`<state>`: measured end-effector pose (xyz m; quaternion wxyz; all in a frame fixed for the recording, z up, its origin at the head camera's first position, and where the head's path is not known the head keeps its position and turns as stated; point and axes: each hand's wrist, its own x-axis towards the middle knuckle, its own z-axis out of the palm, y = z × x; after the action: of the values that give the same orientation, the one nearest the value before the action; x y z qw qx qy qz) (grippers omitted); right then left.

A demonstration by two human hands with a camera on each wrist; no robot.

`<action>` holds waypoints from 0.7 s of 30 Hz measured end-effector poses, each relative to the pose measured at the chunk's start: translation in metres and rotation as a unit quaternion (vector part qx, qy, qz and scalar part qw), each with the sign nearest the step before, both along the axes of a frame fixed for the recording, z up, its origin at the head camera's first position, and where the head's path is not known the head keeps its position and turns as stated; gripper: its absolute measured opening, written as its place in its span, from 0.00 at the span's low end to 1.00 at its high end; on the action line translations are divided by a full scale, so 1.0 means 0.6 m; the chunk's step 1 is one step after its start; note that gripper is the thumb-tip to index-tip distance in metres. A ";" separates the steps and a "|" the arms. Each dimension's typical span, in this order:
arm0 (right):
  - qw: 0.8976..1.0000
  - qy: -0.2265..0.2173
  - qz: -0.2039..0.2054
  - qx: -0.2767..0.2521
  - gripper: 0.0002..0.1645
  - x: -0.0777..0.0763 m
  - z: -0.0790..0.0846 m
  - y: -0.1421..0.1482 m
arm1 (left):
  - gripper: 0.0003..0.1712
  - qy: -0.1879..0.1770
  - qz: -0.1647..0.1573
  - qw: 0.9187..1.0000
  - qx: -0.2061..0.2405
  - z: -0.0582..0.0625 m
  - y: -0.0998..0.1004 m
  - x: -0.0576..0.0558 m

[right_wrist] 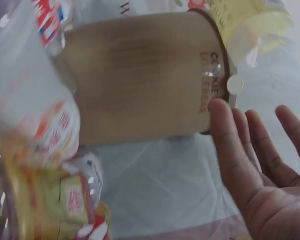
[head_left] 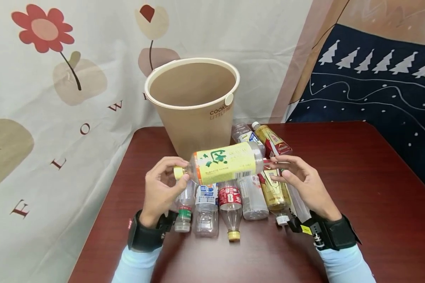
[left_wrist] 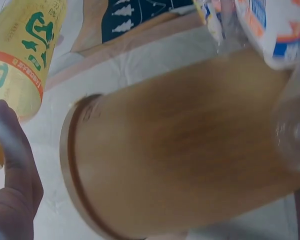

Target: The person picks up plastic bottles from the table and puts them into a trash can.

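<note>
A clear plastic bottle [head_left: 226, 163] with a yellow label and green lettering lies sideways in the air above the other bottles. My left hand [head_left: 164, 186] pinches it at the yellow-capped neck between thumb and fingers; the left wrist view shows the thumb against the bottle [left_wrist: 27, 55]. Past the bottle's base is my right hand [head_left: 306, 182], fingers spread and relaxed. In the right wrist view, the bottle [right_wrist: 255, 25] is apart from the fingers of that hand [right_wrist: 270, 175]. A tall beige bin [head_left: 202, 125] stands behind the bottle, its top uncovered.
Several plastic bottles lie in a row below the hands, among them a red-labelled bottle [head_left: 230, 200] and a gold-labelled bottle [head_left: 274, 188]. Another gold bottle [head_left: 270, 137] lies right of the bin. A printed cloth [head_left: 109, 47] hangs behind the dark red table [head_left: 357, 177].
</note>
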<state>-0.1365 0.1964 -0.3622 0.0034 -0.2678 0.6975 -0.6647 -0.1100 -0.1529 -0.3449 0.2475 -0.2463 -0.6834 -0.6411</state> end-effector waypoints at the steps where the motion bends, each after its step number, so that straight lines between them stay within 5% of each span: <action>1: 1.000 -0.004 -0.013 0.023 0.21 0.000 -0.001 0.005 | 0.17 0.003 0.006 1.000 0.005 0.005 -0.005 0.000; 4: 0.991 -0.019 -0.067 0.110 0.19 0.001 -0.004 0.019 | 0.17 0.013 0.029 0.999 0.009 0.027 -0.020 -0.005; 10: 0.950 -0.043 -0.145 0.272 0.20 0.005 -0.015 0.051 | 0.14 0.036 0.066 0.996 0.043 0.093 -0.043 -0.023; 16: 0.923 -0.051 -0.172 0.340 0.23 0.014 -0.025 0.079 | 0.12 0.046 0.130 0.988 0.066 0.158 -0.075 -0.058; 21: 0.914 -0.049 -0.188 0.356 0.22 0.028 -0.033 0.097 | 0.09 0.018 0.182 0.982 0.052 0.207 -0.095 -0.092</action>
<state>-0.1197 0.2548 -0.3819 0.0075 -0.0801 0.9244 -0.3728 -0.1655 -0.2101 -0.2205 0.3851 -0.1159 -0.6779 -0.6154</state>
